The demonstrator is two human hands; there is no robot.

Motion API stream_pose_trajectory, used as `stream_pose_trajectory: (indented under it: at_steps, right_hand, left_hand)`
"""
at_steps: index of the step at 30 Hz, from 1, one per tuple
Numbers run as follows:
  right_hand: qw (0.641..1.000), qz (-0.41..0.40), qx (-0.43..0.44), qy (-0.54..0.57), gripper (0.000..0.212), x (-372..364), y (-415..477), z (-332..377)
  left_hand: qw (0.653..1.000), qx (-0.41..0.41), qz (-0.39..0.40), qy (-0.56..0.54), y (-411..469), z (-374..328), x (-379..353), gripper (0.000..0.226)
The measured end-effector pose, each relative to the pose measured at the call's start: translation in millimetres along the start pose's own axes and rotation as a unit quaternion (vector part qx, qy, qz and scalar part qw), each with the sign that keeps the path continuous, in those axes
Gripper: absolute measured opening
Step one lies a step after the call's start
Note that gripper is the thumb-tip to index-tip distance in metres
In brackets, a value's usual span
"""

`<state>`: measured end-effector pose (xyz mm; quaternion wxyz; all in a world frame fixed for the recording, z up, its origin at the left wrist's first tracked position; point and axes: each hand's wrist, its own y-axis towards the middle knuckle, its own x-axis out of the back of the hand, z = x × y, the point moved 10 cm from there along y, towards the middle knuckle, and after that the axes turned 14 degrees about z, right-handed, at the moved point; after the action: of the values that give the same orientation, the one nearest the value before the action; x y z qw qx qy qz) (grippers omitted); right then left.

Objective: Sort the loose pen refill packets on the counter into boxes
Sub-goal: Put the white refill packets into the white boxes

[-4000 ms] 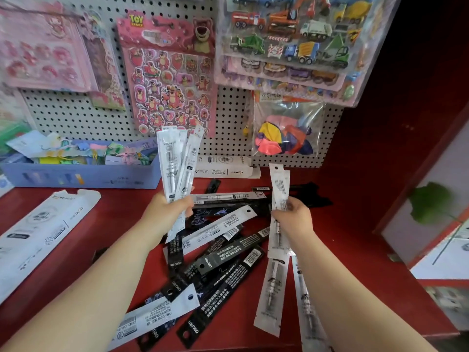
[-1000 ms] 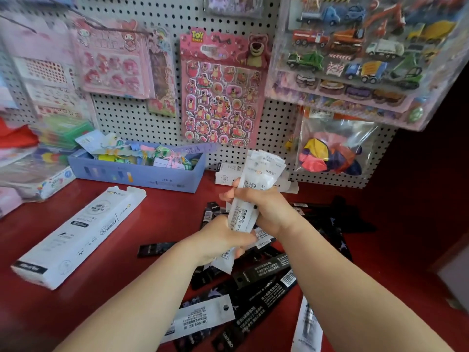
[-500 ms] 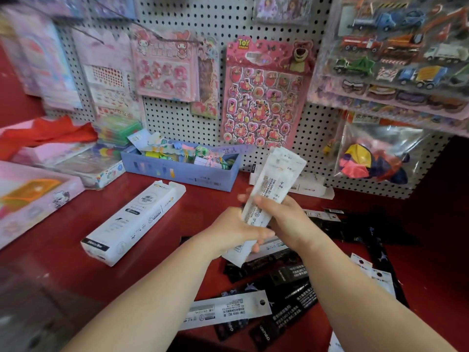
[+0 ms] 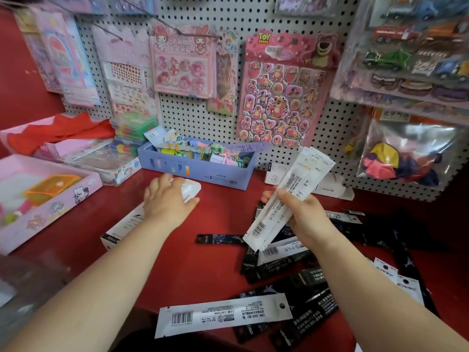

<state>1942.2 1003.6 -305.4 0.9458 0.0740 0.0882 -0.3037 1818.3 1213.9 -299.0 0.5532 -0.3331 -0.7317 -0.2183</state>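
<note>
Here right hand [image 4: 305, 221] pinches flat white packets [image 4: 294, 189]; left hand [image 4: 165, 201] clasps cardboard box [image 4: 125, 223].

1 tilted bundle of white packets [image 4: 289, 196] sits in the right hand [image 4: 304, 219]; black packets [image 4: 312, 301] lie scattered flat; 1 long box [image 4: 121, 227] lies left, flap open.

A white pegboard [image 4: 253, 13] fills the back wall. The side wall [image 4: 17, 72] on the left is dark red. Pink bear stickers [image 4: 279, 102], truck stickers [image 4: 411, 52] and a bag of balloons [image 4: 406, 158] hang on the board. Below it is a shiny red counter [image 4: 203, 255]. A blue tray [image 4: 198, 174] full of little bright things sits at the back. Pink boxes [image 4: 50, 207] sit on the left. The light is bright, and the plastic shines.
</note>
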Motion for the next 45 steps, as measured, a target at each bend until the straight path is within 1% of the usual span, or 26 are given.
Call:
stream_pose_trajectory:
  at_steps: [2,4,7,10,12,15,18,21,23,27,32,40,43,45]
  right_hand:
    - [1.0,0.008,0.002,0.001,0.012,-1,1,2]
    - [1.0,0.016,0.004,0.006,0.013,-3,1,4]
    - [1.0,0.025,0.006,0.01,0.014,-9,1,7]
    - [0.999,0.031,0.015,0.015,0.014,-14,-2,11]
    - [0.998,0.037,0.03,0.04,0.015,-15,-6,18]
    - [0.992,0.041,0.055,0.105,0.016,-16,-14,36]
    - [0.984,0.028,0.095,0.146,0.017,-12,-26,58]
    - [0.977,0.0,0.13,0.169,0.018,-2,-42,74]
    - [0.973,-0.028,0.147,0.177,0.017,8,-54,79]
    - [0.971,-0.093,0.154,0.159,0.014,31,-72,79]
    - [0.966,-0.129,0.151,0.165,0.012,42,-84,79]
    - [0.957,-0.147,0.162,0.189,0.013,48,-94,75]
    - [0.954,-0.164,0.159,0.192,0.016,49,-96,68]
    - [0.948,-0.17,0.164,0.215,0.015,49,-95,64]
  left_hand:
    - [0.999,0.035,0.025,0.007,7,15,-9,0.07]
    - [0.997,0.048,0.052,0.014,14,18,-17,0.076]
    - [0.994,0.071,0.086,0.015,19,18,-22,0.076]
    - [0.991,0.084,0.103,0.029,20,16,-19,0.074]
    - [0.992,0.047,0.108,0.038,16,5,-16,0.077]
    - [0.992,-0.08,0.1,0.009,-2,-34,-8,0.084]
    - [0.973,-0.202,0.107,-0.038,-32,-78,3,0.088]
    - [0.952,-0.261,0.14,-0.074,-54,-103,5,0.089]
    - [0.942,-0.284,0.157,-0.083,-62,-113,2,0.085]
    - [0.928,-0.322,0.174,-0.075,-77,-131,-6,0.078]
    - [0.913,-0.354,0.191,-0.068,-94,-154,-20,0.075]
    - [0.914,-0.347,0.195,-0.073,-98,-161,-22,0.079]
    - [0.92,-0.341,0.179,-0.076,-97,-163,-19,0.082]
    - [0.923,-0.338,0.169,-0.074,-98,-164,-19,0.083]
